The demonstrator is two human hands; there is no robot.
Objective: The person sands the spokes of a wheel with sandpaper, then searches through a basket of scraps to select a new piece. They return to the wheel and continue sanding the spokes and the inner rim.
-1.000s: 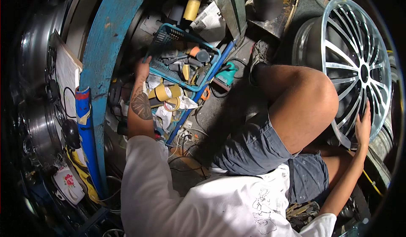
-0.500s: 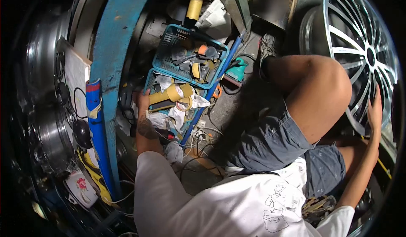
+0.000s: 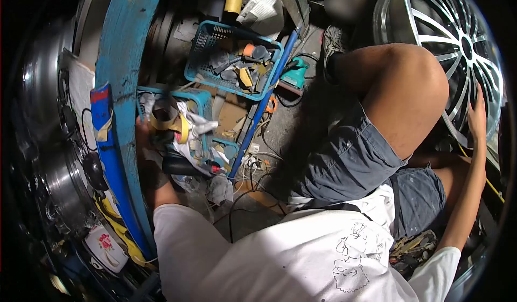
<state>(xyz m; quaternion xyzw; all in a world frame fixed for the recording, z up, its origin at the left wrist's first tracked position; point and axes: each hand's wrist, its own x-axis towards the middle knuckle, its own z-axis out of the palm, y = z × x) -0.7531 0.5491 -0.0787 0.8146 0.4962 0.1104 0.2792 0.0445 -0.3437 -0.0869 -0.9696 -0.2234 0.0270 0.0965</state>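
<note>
My left hand [image 3: 142, 132] is at the left side of the lower blue basket [image 3: 202, 100], partly hidden by the blue post and in shadow; its fingers cannot be made out. Beside it, tape rolls [image 3: 164, 116], white rags [image 3: 199, 123] and a dark cylinder [image 3: 180, 165] lie in and around that basket. My right hand [image 3: 476, 120] rests against the rim of a silver multi-spoke wheel [image 3: 466, 46], fingers stretched out along it. Above the lower basket, another blue basket [image 3: 261, 95] holds sanding pieces and several small tools.
A blue-painted post [image 3: 119, 49] stands at the left, beside a blue tube [image 3: 102, 113]. A green power sander [image 3: 294, 74] lies on the floor near cables [image 3: 264, 154]. A shoe [image 3: 332, 43] is at the top; more wheels stand at the left.
My left hand has moved left with the lower basket, which has slid out from beneath the upper one. The tape rolls have shifted left and tilted. My right hand stays on the wheel.
</note>
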